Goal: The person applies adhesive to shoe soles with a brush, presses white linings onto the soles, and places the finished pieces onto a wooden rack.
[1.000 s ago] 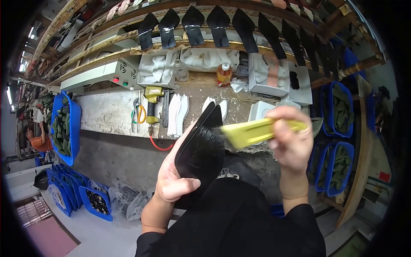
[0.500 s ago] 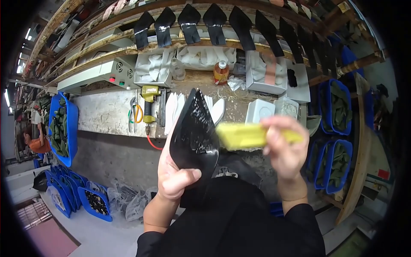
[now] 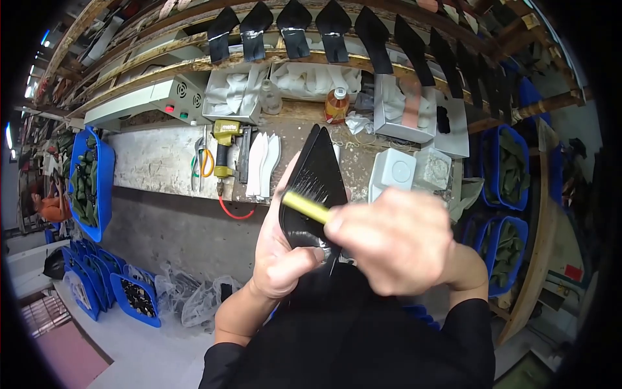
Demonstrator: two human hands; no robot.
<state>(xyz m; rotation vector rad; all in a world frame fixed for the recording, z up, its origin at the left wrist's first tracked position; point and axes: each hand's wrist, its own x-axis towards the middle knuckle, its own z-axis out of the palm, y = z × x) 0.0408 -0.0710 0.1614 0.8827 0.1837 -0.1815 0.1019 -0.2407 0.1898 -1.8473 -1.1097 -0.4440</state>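
Note:
My left hand (image 3: pixel 283 267) grips a black pointed shoe upper (image 3: pixel 327 188) from below, thumb on its near end. The upper is held up in front of me with its point away from me; its surface shows fine whitish streaks and a shiny wet patch. My right hand (image 3: pixel 395 243), smeared by motion, is closed round a flat yellow tool (image 3: pixel 307 207). The tool is seen edge-on and lies across the upper's middle. Its working end cannot be made out.
On the bench stand white pointed pieces (image 3: pixel 262 165), a yellow-green air tool (image 3: pixel 225 146), pliers (image 3: pixel 198 162), an orange-brown bottle (image 3: pixel 336 105) and a white container (image 3: pixel 393 170). Black uppers (image 3: pixel 334 32) line the rack above. Blue bins (image 3: pixel 110 188) flank both sides; a person (image 3: pixel 53 206) sits far left.
My right hand has swung left and toward me, bringing the yellow tool over the upper and turning it edge-on. The upper has shifted slightly right and tilted.

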